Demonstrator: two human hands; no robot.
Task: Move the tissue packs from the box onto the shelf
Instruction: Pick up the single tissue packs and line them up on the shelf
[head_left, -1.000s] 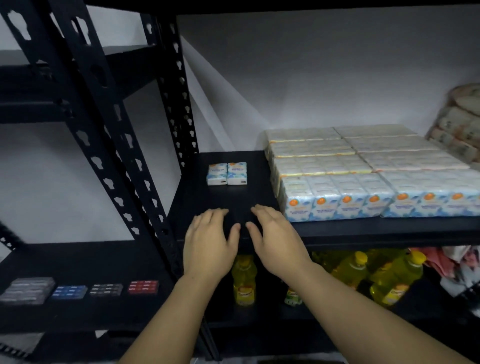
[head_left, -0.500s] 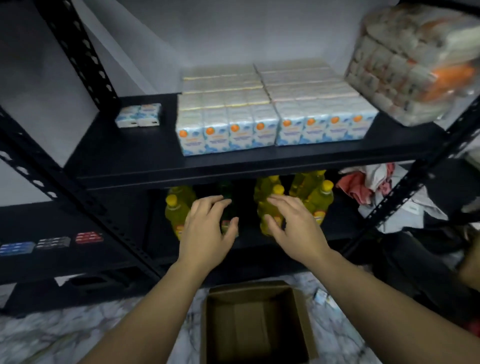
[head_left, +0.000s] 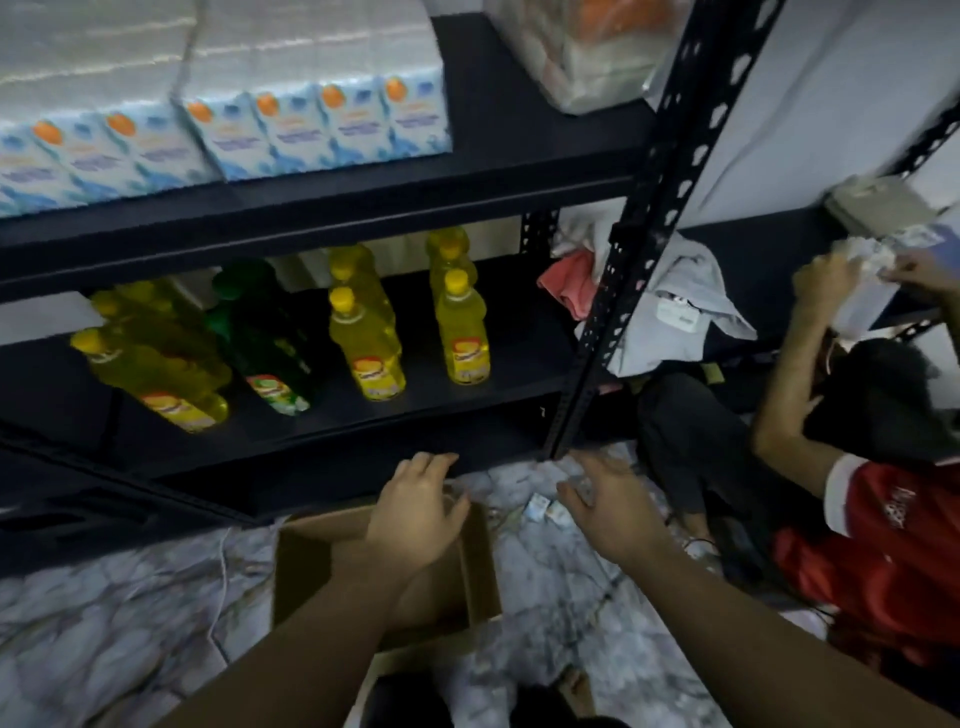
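Left hand (head_left: 415, 512) at lower centre of the frame, fingers loosely spread, holding nothing, over the far edge of the cardboard box (head_left: 311, 566). Right hand (head_left: 608, 512) just right of it, fingers relaxed and apart, also empty, above the marble floor (head_left: 104, 623). Box sits on the floor, open; what shows of its inside looks bare. Two small tissue packs (head_left: 543, 508) lie on the floor between box and right hand. Stacked tissue packs (head_left: 311, 124) fill the black shelf (head_left: 519, 156) at upper left. Yellow bottles (head_left: 462, 332) and a green bottle (head_left: 260, 343) stand on the shelf below. Another person in a red shirt (head_left: 883, 545) crouches at the right edge, hands on crumpled paper (head_left: 867, 254).
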